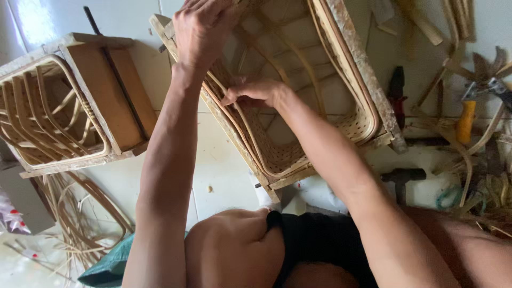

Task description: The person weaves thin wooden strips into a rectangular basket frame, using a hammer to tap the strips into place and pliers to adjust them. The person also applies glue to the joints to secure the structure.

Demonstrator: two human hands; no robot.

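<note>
A half-woven rattan basket (341, 106) sits inside a rectangular wooden frame (368, 74), tilted toward me over my knees. My left hand (200, 29) grips the frame's upper left rim, fingers curled over the edge. My right hand (256, 93) pinches thin rattan strips (234, 114) along the basket's left wall, fingers closed on them. The basket bottom shows fine weave; bent cane ribs run up its sides.
A second wooden frame (101, 90) holding bent cane ribs stands at the left. Loose cane coils (85, 213) lie on the white tiled floor below it. A hammer (402, 178), an orange-handled tool (466, 120) and cane scraps clutter the right side.
</note>
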